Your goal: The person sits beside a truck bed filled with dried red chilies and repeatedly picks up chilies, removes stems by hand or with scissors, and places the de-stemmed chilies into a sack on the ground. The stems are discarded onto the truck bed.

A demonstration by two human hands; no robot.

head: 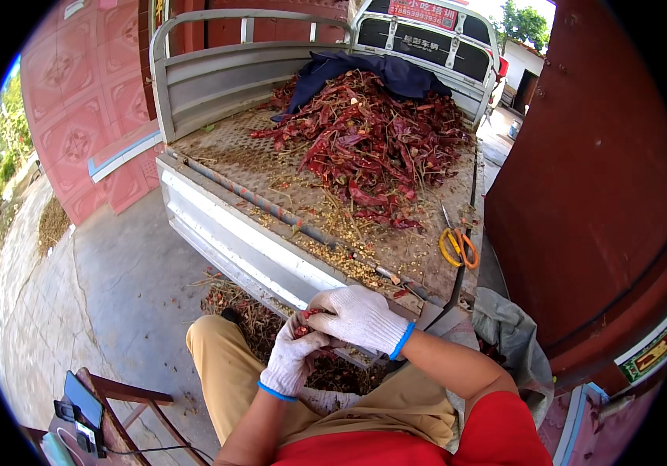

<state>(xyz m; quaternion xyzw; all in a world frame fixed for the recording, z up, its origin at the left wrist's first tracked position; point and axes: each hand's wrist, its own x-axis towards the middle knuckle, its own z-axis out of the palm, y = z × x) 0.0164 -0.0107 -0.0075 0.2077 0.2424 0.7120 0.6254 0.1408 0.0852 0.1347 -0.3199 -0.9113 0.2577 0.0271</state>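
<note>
Both my hands wear white knit gloves with blue cuffs and meet just in front of the truck bed's lowered edge. Between the fingers of my left hand (291, 360) is a piece of dried red chili pepper (302, 331), mostly hidden by the gloves. My right hand (361, 317) pinches red chili at its fingertips, above the left one; whether it is the same pod I cannot tell. A heap of dried red chilies (368, 145) with stalks lies farther up the bed. Scissors (458, 247) with yellow and orange handles rest near the bed's right edge.
Loose seeds (351, 262) litter the truck bed (234, 137). Dark blue cloth (380, 70) partly covers the heap. Stalks and scraps (240, 309) lie on the ground below. A grey sack (508, 332) is at my right; a wooden stool (129, 396) with a phone (84, 399) stands left.
</note>
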